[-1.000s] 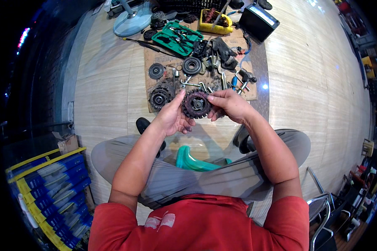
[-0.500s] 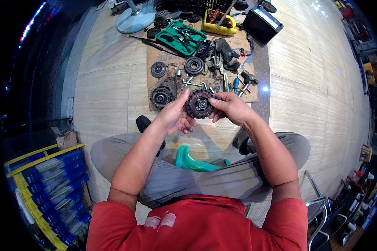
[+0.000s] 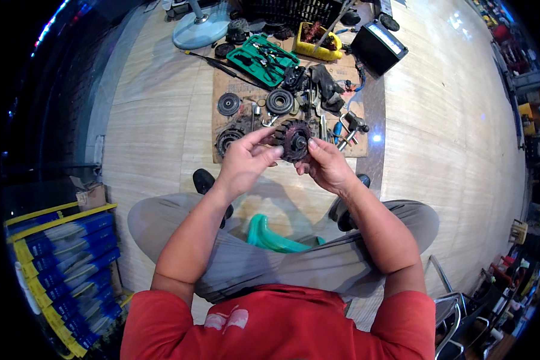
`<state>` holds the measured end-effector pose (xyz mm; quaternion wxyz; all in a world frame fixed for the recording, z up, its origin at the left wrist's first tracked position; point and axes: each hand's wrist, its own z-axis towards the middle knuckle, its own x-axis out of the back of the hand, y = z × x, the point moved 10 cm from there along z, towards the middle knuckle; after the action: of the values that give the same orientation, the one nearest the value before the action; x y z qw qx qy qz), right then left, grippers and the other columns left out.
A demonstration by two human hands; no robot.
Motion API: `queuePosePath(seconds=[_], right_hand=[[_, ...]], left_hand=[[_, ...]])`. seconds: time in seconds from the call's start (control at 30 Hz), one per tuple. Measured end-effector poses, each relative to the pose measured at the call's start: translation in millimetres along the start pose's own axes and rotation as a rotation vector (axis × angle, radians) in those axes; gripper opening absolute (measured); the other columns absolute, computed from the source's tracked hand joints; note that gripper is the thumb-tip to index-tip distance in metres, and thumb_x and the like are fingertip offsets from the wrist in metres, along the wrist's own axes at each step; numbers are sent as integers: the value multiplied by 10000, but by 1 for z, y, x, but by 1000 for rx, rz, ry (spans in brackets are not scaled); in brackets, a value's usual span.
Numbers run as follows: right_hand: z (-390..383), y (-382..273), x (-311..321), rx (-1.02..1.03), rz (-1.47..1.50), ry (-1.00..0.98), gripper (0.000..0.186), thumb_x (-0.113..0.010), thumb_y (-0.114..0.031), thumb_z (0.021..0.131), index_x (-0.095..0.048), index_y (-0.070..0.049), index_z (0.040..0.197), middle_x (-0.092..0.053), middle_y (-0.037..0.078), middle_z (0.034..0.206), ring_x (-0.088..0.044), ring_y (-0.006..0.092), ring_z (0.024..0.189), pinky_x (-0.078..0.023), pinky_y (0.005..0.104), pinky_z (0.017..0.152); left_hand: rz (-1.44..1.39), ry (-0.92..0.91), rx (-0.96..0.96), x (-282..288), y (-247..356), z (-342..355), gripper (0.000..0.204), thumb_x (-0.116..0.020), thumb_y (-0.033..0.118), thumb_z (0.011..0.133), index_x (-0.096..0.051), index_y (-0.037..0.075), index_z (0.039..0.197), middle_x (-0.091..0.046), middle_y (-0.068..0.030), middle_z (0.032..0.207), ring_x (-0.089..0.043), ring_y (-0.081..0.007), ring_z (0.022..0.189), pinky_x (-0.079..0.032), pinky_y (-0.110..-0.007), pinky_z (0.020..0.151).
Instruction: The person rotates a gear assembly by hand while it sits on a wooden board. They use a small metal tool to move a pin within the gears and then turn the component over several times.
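Observation:
A dark, round toothed part [image 3: 295, 142] is held up in front of me, over the near edge of the cardboard. It has a blocky toothed rim, a reddish-brown face and a metal hub in its middle. My right hand [image 3: 328, 168] grips its right side, thumb on the face near the hub and fingers underneath. At the left rim my left hand [image 3: 244, 162] closes in with thumb and fingers around the edge; its fingertips are partly hidden. Just beyond my left fingers lies another round dark part [image 3: 228, 139], partly covered by that hand.
Cardboard [image 3: 237, 87] on the floor carries a grooved pulley [image 3: 279, 101], a flat disc [image 3: 228, 104], a hammer [image 3: 354, 127] and a green tool case [image 3: 261, 59]. Behind stand a yellow container [image 3: 317, 47] and a black battery [image 3: 378, 48]. A green plastic stool [image 3: 276, 237] sits between my legs.
The toothed part has been tilted, so more of its toothed rim shows, and it has shifted slightly right. My left hand has gone from thumb raised to fingers bent at the rim.

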<state>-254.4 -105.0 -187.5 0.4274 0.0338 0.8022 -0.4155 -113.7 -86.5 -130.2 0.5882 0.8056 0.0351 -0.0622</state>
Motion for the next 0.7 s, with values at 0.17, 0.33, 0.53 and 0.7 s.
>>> queuePosePath(seconds=[0.17, 0.33, 0.53, 0.7], right_hand=[[2, 1, 1, 19, 9, 6, 320, -509, -262, 1016, -557, 5, 1184, -668, 104, 984, -653, 184, 819, -550, 308, 688], [-3, 1, -3, 21, -48, 28, 338, -529, -245, 1007, -533, 14, 1223, -663, 109, 1027, -660, 190, 854, -562, 315, 725], [-5, 0, -7, 10, -87, 60, 322, -550, -210, 995, -531, 21, 1218, -659, 112, 1040, -673, 196, 873, -575, 307, 742], [-6, 2, -6, -4, -87, 67, 309, -556, -200, 991, -537, 23, 1205, -658, 117, 1049, -675, 192, 853, -578, 304, 732]], left_hand=[[65, 51, -112, -6, -4, -4, 627, -731, -24, 807, -465, -55, 1374, -607, -104, 1169, -644, -109, 903, -534, -240, 754], [163, 92, -21, -2, -7, -4, 608, -679, -41, 849, -423, -36, 1401, -670, -121, 1047, -635, -126, 932, -521, -249, 801], [105, 68, -24, 4, -5, -1, 567, -665, -33, 861, -446, -40, 1383, -670, -121, 1049, -637, -129, 927, -524, -248, 798], [30, 53, -21, 5, -14, 2, 540, -644, -29, 876, -445, -51, 1378, -662, -124, 1073, -634, -128, 920, -528, -252, 790]])
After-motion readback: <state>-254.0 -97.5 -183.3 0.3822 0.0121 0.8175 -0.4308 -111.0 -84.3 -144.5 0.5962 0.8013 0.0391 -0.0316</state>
